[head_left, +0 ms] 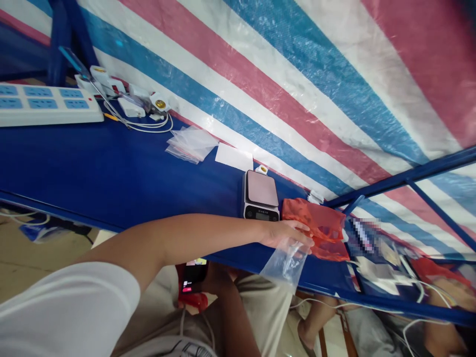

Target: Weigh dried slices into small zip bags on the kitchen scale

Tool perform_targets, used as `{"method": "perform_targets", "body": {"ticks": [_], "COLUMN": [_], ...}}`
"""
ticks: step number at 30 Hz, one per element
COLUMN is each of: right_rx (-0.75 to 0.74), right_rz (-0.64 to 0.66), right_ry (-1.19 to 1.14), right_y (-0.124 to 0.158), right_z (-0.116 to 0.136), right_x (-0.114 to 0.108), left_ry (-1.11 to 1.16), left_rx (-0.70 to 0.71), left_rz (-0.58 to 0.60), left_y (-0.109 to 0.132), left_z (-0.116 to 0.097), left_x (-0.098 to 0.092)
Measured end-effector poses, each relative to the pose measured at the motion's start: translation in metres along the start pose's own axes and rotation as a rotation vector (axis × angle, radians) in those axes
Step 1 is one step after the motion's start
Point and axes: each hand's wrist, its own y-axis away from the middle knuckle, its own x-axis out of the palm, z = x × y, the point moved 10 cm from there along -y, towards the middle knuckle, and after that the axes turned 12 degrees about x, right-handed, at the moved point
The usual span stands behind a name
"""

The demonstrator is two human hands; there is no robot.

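Note:
My left hand (288,235) reaches across to the right end of the blue shelf, its fingers closed on a clear plastic bag (286,265) that hangs over the front edge. The fingertips are against a red mesh-like bag (316,218), whose contents I cannot make out. Just behind my left wrist sits a small digital scale (261,191) with its pan bare. Down in my lap, in shade, my right hand (215,278) is closed around a phone (195,277) with its screen lit.
Along the back lie clear zip bags (191,144), a white card (234,156), and white adapters with cables (130,104). A power strip (48,105) stands at far left. Striped sheeting hangs behind. At right, a blurred co-worker's hand (451,292) is beside cables and a blue frame bar.

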Motion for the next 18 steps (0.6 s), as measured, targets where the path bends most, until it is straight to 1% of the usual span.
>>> {"method": "perform_targets", "body": {"ticks": [3,6,8,12,18], "right_rx": [-0.036,-0.078,-0.079,-0.026,-0.076], "right_rz": [0.000,0.001,-0.005,0.025,0.026], "right_ry": [-0.022,-0.044,-0.053,-0.053,-0.043], "right_y": [0.003,0.006,0.006,0.005,0.010], "right_z": [0.004,0.006,0.005,0.001,0.008], "right_x": [0.001,0.000,-0.001,0.001,-0.002], "left_ry": [-0.013,-0.026,-0.036,-0.047,-0.067], "left_rx": [0.047,0.061,0.067,0.092,0.093], "left_rz": [-0.032,-0.047,-0.046,-0.013,0.044], "left_y": [0.005,0.009,0.011,0.011,0.012], "left_z": [-0.007,-0.010,-0.011,-0.014,-0.015], "left_x": [0.000,0.002,0.002,0.003,0.006]}}
